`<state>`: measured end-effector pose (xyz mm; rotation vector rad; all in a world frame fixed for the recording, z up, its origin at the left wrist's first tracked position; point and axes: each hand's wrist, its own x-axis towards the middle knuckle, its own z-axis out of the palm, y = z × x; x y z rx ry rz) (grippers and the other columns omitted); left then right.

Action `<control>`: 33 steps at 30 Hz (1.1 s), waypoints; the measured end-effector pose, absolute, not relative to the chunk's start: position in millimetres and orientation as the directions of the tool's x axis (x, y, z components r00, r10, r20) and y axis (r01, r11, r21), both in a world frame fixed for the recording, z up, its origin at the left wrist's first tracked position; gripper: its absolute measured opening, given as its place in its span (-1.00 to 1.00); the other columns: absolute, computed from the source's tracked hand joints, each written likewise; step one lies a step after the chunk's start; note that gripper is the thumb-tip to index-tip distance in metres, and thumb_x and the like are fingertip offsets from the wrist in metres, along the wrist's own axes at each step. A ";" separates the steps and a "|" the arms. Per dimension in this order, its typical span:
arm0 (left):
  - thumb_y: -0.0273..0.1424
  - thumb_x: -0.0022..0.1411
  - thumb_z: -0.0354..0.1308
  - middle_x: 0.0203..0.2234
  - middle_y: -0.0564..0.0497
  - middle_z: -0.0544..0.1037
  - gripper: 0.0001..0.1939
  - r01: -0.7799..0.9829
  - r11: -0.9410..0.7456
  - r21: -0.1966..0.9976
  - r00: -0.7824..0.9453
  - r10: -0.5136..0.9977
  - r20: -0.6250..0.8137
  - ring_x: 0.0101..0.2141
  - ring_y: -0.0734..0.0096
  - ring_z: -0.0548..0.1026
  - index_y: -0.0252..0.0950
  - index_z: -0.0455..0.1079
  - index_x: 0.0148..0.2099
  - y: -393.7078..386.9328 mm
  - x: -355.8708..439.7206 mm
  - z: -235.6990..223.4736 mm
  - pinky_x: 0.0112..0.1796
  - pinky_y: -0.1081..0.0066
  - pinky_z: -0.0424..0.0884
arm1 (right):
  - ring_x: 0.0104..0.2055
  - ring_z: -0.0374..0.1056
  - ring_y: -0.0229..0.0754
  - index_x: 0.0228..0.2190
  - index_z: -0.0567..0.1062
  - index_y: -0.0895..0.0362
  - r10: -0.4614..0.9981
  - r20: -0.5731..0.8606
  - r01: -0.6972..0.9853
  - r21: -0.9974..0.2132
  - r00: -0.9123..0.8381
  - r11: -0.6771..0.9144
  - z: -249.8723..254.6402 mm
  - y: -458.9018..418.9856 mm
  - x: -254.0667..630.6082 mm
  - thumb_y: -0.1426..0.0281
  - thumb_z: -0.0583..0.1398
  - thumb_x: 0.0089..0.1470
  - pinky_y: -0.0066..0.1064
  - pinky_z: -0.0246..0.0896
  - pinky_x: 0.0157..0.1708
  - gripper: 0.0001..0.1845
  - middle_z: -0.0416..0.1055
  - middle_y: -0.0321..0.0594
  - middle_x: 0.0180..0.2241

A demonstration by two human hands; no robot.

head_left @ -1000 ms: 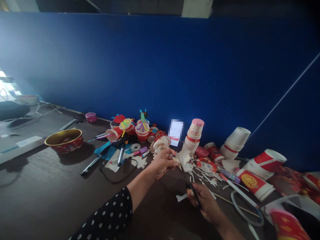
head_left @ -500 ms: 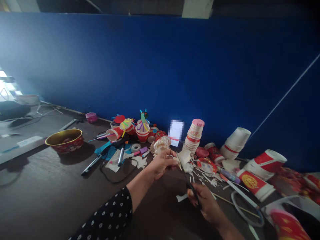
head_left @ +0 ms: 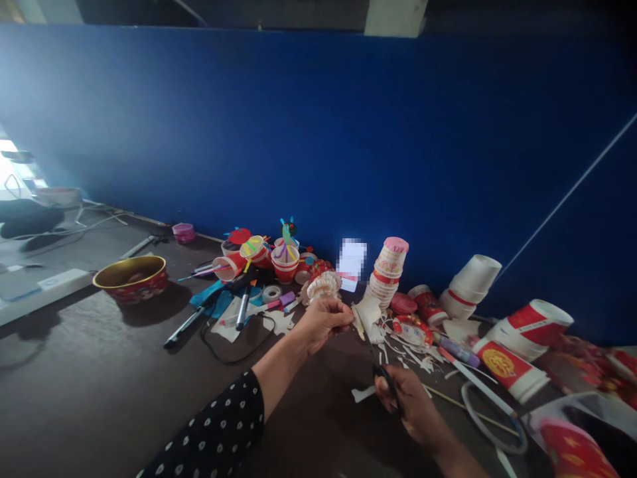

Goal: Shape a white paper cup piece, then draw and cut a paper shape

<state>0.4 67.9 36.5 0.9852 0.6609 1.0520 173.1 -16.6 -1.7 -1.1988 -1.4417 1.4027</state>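
Between thumb and fingers, my left hand pinches the edge of a white piece of paper cut from a cup. My right hand is wrapped round the black handles of a pair of scissors. The blades point up and away, reaching the paper piece; whether they are apart is hard to make out. White paper scraps litter the table just right of the scissors, and one larger scrap lies left of the right hand. Behind the left hand is a frilled white paper shape.
A stack of paper cups stands behind the hands, with more white cups and red-and-white cups to the right. Decorated cups, markers and a tape roll lie left. Farther left is a gold-lined bowl.
The view has shifted slightly. Both hands stay in nearly the same place, the left still at the paper piece and the right still on the scissors.
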 end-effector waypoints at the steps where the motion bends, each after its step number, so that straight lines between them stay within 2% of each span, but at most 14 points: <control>1: -0.39 -0.30 0.37 -0.72 0.09 0.34 -0.72 -0.405 0.171 0.898 0.378 0.926 -0.006 -0.67 0.63 0.26 -0.41 0.33 -0.59 67.7 0.5 36.7 -0.59 0.53 0.12 | -0.66 -0.16 -0.40 -0.69 0.18 0.11 0.965 -0.079 0.109 -0.993 -0.250 -0.053 -0.9 -16.7 172.9 -0.07 0.17 -0.25 -0.50 -0.27 -0.66 -0.49 -0.06 -0.46 -0.73; 5: -0.40 -0.32 0.38 -0.72 0.07 0.35 -0.71 -0.418 0.188 0.889 0.373 0.928 -0.021 -0.67 0.62 0.27 -0.42 0.33 -0.59 66.6 2.4 36.4 -0.58 0.54 0.15 | -0.66 -0.13 -0.41 -0.70 0.19 0.12 0.962 -0.071 0.132 -0.991 -0.265 -0.037 1.6 -16.6 172.4 -0.06 0.15 -0.24 -0.50 -0.24 -0.65 -0.49 -0.03 -0.46 -0.73; 12: -0.39 -0.32 0.39 -0.73 0.08 0.36 -0.71 -0.424 0.193 0.885 0.404 0.915 -0.006 -0.68 0.62 0.27 -0.42 0.34 -0.59 62.1 7.7 33.2 -0.59 0.54 0.16 | -0.69 -0.13 -0.42 -0.74 0.17 0.11 0.966 -0.073 0.127 -0.991 -0.249 -0.042 10.2 -18.6 170.3 -0.09 0.17 -0.34 -0.49 -0.25 -0.67 -0.47 -0.01 -0.46 -0.76; 18: -0.41 -0.32 0.39 -0.71 0.08 0.37 -0.71 -0.452 0.224 0.864 0.424 0.906 -0.013 -0.67 0.63 0.28 -0.42 0.33 -0.59 60.3 8.6 33.7 -0.59 0.54 0.16 | -0.68 -0.14 -0.42 -0.73 0.17 0.11 0.962 -0.044 0.113 -0.993 -0.270 -0.013 11.0 -19.6 171.9 -0.12 0.14 -0.27 -0.49 -0.25 -0.67 -0.45 -0.02 -0.45 -0.75; 28: -0.43 -0.24 0.35 -0.73 0.08 0.37 -0.74 -0.476 0.247 0.844 0.437 0.899 -0.016 -0.67 0.60 0.31 -0.39 0.29 -0.57 57.4 10.8 30.7 -0.57 0.55 0.17 | -0.68 -0.14 -0.42 -0.74 0.17 0.12 0.972 -0.011 0.066 -0.998 -0.234 0.005 16.7 -21.7 170.4 -0.14 0.16 -0.31 -0.50 -0.25 -0.68 -0.42 -0.03 -0.44 -0.74; 33: -0.44 -0.26 0.34 -0.71 0.07 0.39 -0.72 -0.481 0.282 0.830 0.439 0.897 -0.051 -0.67 0.59 0.31 -0.37 0.25 -0.57 54.1 14.9 29.5 -0.56 0.52 0.21 | -0.68 -0.13 -0.43 -0.73 0.18 0.12 0.974 0.000 0.063 -0.998 -0.226 0.015 15.8 -20.3 172.0 -0.14 0.16 -0.30 -0.50 -0.23 -0.67 -0.42 -0.02 -0.45 -0.75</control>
